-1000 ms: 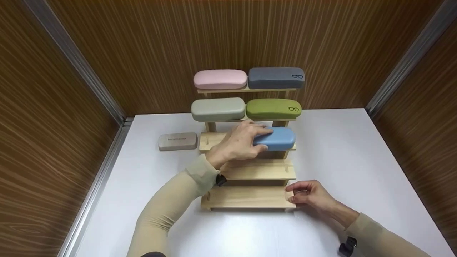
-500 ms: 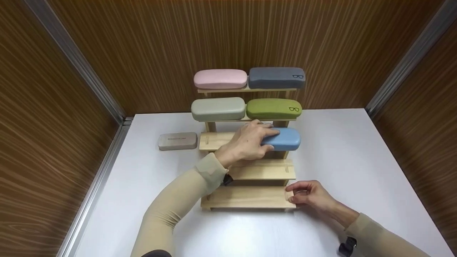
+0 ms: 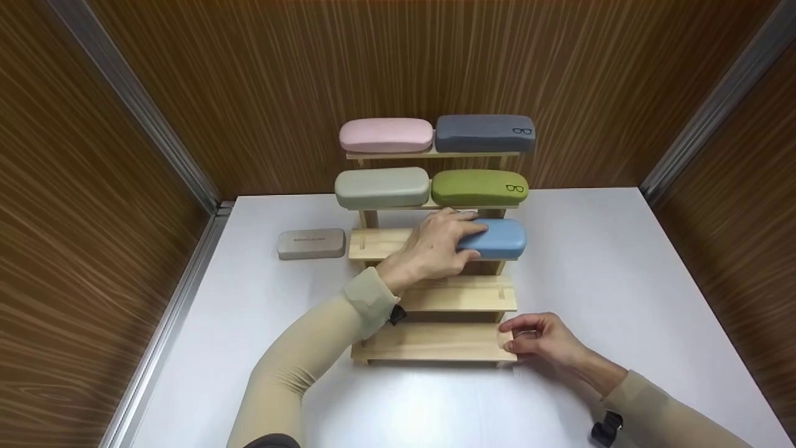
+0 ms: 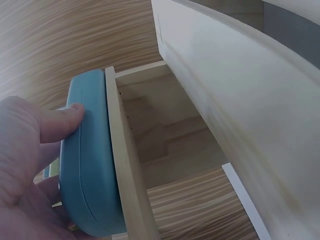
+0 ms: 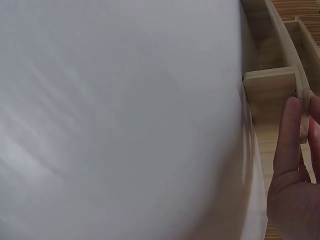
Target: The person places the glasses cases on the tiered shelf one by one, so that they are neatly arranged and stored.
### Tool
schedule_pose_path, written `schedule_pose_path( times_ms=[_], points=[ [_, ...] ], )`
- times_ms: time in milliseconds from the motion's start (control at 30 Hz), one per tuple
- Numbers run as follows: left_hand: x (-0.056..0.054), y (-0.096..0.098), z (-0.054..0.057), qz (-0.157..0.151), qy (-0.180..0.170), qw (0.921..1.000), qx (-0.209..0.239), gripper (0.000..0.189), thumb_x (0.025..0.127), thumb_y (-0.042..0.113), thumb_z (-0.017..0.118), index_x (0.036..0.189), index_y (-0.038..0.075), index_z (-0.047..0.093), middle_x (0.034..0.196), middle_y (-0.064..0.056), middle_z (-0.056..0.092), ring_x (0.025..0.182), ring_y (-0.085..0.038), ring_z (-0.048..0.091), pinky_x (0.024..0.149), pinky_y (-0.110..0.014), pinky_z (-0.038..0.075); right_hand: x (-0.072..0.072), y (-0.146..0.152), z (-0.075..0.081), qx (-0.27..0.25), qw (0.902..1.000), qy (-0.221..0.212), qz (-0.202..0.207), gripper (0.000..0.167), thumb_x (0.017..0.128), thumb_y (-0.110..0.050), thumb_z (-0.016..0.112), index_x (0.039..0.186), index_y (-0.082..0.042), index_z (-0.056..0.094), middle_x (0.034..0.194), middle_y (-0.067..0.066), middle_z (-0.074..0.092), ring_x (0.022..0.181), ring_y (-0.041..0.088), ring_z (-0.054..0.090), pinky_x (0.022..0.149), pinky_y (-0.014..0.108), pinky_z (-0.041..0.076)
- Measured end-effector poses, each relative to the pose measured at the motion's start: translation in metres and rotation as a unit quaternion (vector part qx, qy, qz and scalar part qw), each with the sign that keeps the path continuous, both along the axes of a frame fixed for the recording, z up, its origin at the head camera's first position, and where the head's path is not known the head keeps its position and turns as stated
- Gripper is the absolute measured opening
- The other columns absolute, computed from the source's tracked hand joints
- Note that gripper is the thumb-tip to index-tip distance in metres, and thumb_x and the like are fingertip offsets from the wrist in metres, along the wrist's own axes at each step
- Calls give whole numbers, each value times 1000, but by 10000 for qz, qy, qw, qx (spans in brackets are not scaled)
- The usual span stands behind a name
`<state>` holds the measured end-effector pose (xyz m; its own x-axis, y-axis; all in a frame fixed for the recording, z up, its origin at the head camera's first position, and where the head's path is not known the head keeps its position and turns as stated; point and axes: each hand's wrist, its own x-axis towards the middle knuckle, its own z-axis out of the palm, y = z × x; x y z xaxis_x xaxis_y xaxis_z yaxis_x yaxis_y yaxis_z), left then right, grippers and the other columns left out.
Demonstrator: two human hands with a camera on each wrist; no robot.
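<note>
On the right half of the middle shelf lies a blue glasses case point(image 3: 500, 239). My left hand point(image 3: 432, 246) grips its left part, thumb at the front and fingers over the top. In the left wrist view the blue case point(image 4: 92, 155) sits against the shelf board point(image 4: 127, 165), with the thumb on its side. My right hand point(image 3: 550, 344) pinches the right end of the lowest board of the wooden step rack point(image 3: 435, 342). The right wrist view shows that thumb and the fingers on either side of the board end point(image 5: 303, 112).
Pink point(image 3: 385, 135) and dark grey point(image 3: 485, 133) cases fill the top shelf. Pale green point(image 3: 382, 188) and olive green point(image 3: 479, 188) cases lie on the shelf below. A beige case point(image 3: 311, 243) rests on the white table point(image 3: 597, 267) left of the rack. Wood-grain walls point(image 3: 398, 62) enclose the table.
My left hand has slid the blue case a little to the right along the middle shelf, then stayed there. The right hand keeps its hold on the lowest board.
</note>
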<state>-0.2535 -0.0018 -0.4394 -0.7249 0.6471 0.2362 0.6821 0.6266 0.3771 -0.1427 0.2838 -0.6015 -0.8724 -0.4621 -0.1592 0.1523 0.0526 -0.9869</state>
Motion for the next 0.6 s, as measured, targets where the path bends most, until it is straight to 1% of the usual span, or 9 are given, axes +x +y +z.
schedule_pose_path(
  times_ms=[233, 300, 433, 600],
  points=[
    [1, -6, -1, -81, 293, 9988, 388, 51, 98, 33, 87, 145, 15, 76, 161, -9, 69, 143, -29, 68, 126, -44, 54, 0, 0, 0, 29, 10000, 18, 4, 43, 91, 10, 81, 130, 22, 67, 76, -16, 64, 70, -4, 63, 74, 24, 70],
    [1, -8, 0, -87, 315, 9981, 523, 49, 98, 31, 87, 144, 15, 77, 158, -9, 71, 142, -29, 69, 125, -44, 55, 0, 0, -1, 42, 10000, 42, 5, 42, 92, 10, 81, 129, 21, 68, 75, -16, 64, 69, -4, 64, 74, 23, 69],
    [2, -16, 2, -128, 324, 9966, 749, 47, 99, 29, 86, 143, 14, 78, 153, -9, 74, 139, -29, 70, 122, -45, 57, 0, 0, -1, 65, 9999, 85, -19, 42, 91, 10, 81, 129, 22, 67, 73, -16, 60, 66, -5, 57, 69, 19, 66],
    [3, -31, 4, -184, 359, 9939, 1028, 45, 100, 27, 85, 141, 11, 78, 149, -11, 76, 138, -32, 70, 122, -47, 57, 1, 0, 0, 110, 9999, 79, -81, 44, 90, 10, 82, 129, 23, 67, 74, -16, 60, 66, -5, 57, 67, 17, 65]
  ],
)
